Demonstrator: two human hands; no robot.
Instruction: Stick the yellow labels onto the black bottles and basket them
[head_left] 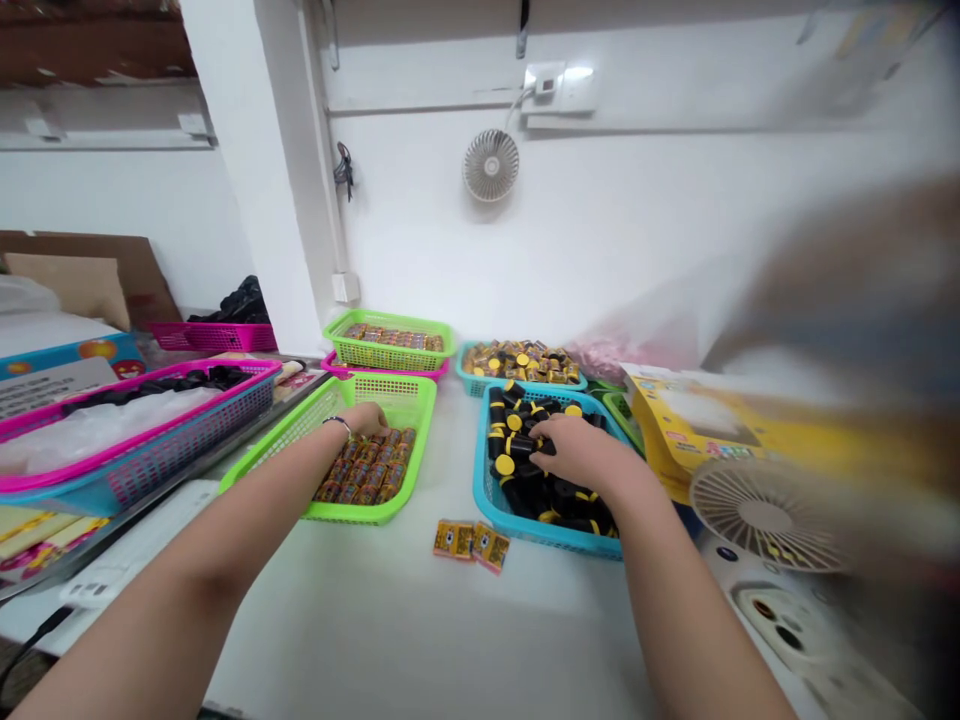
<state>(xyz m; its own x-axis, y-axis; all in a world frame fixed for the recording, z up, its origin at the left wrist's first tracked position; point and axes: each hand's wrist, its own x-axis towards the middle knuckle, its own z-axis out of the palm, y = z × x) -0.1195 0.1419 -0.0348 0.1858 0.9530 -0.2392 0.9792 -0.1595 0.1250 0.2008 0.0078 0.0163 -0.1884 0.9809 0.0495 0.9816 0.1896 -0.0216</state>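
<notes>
1. Black tubes with yellow caps (504, 465), heaped loosely in a blue plastic basket (525, 535), directly under the right hand (577, 450).
2. Right hand palm down over the heap, fingers spread and partly curled, touching the tubes; a firm hold on any one tube impossible to tell.
3. Left hand (365, 420) palm down inside a lime-green mesh basket (352, 510), fingers curled at the far end of rows of small wrapped packets (360, 470); grip or mere touch impossible to tell. Thin bracelet (337, 424) around the left wrist.
4. Between the two hands and slightly nearer the body, two loose yellow packets (471, 545), touching each other on a white tabletop (420, 640).
5. Just beyond the left hand, a second lime-green basket (390, 355) with rows of packets, resting on a pink basket (330, 362).
6. Just beyond the right hand, a teal basket (521, 385) full of yellow-and-black items.
7. Left of the left hand, a blue basket with a pink rim (135, 460), holding clear plastic (97, 425) and black items (180, 380).
8. Right of the right hand, a yellow carton (697, 430) and a motion-blurred white desk fan (765, 515).
9. High above both hands, a small white fan (490, 165) on the wall.
</notes>
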